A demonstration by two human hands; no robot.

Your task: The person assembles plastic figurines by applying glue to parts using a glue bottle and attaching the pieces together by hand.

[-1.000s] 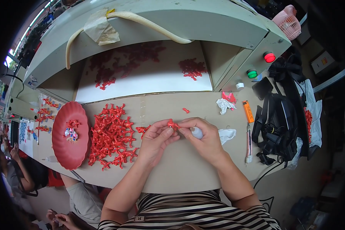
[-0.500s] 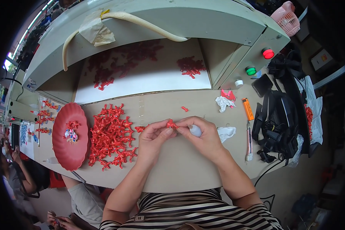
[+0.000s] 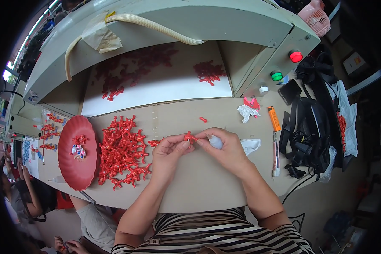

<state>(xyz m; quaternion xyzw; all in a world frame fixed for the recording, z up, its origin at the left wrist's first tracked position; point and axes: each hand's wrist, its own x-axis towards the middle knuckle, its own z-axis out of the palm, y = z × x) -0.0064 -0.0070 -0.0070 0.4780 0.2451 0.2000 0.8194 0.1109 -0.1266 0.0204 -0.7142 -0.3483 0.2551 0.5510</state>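
Note:
Between my two hands, over the middle of the table, is a small shiny red plastic figurine (image 3: 189, 137). My left hand (image 3: 166, 154) is closed, its thumb and fingers pinching the figurine from the left. A small white squeeze bottle (image 3: 215, 142) with a narrow tip is tucked in my closed right hand (image 3: 229, 151). That hand's thumb and forefinger meet at the figurine's right side; whether they grip a small part there is hidden. Just left of my left hand lies another red piece (image 3: 153, 143), beside a large pile of red figurines (image 3: 122, 148).
A scalloped red plate (image 3: 64, 171) holds a few painted pieces. More red parts (image 3: 209, 73) lie inside the grey booth (image 3: 249, 27). On the right are crumpled tissue (image 3: 250, 146), an orange lighter-like object (image 3: 274, 118), a thin brush-like tool (image 3: 276, 156) and black straps (image 3: 307, 135).
My right hand has turned slightly, and the bottle's tip now points more up and left. The figurine stays in nearly the same place.

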